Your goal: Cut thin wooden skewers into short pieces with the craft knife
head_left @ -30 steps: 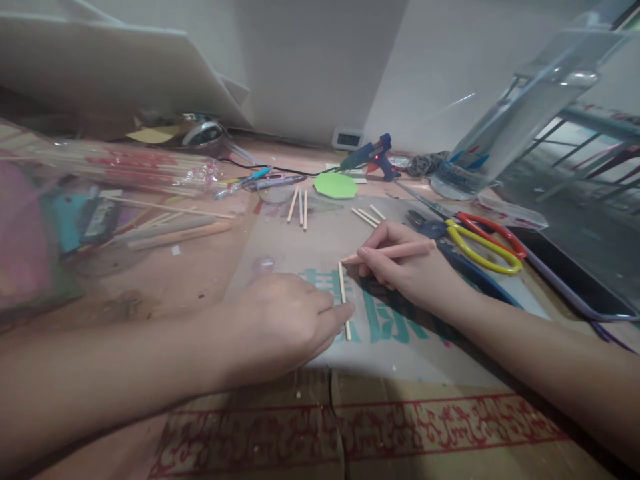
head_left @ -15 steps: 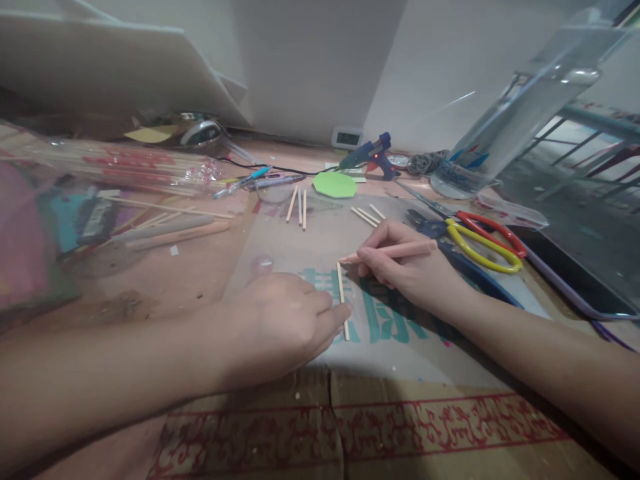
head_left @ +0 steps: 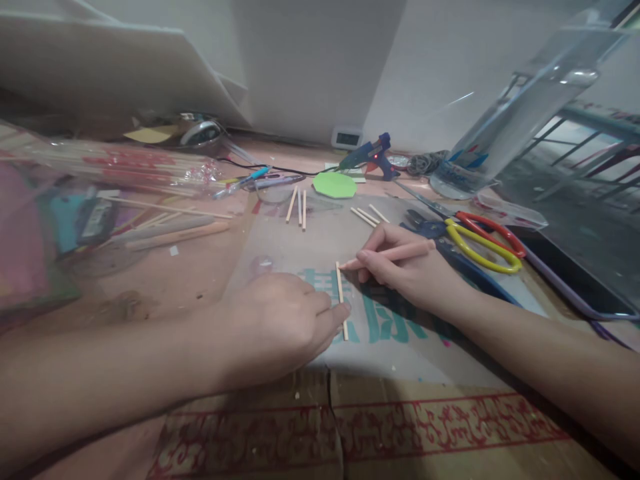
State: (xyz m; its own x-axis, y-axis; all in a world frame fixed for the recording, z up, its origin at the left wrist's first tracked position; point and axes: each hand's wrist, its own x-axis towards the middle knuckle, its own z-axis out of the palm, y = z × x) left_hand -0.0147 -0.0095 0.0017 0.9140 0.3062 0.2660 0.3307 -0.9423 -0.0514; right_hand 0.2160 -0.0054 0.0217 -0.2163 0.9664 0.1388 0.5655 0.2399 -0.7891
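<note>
Stick (head_left: 340,283) lies under the left hand (head_left: 285,317) (clear bag (head_left: 206,175) holds long sticks (head_left: 65,157)).

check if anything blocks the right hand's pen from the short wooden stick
Nothing visible stands in the way: the pink pen in the right hand has its tip right at the far end of the short wooden stick. A finger of the left hand lies across the stick nearer the wearer, apart from the tip.

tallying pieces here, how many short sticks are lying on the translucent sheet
7 visible: three sticks near the green octagon, three more sticks beyond the right hand, one stick touching the left hand. Others may be hidden beneath the hands.
</note>
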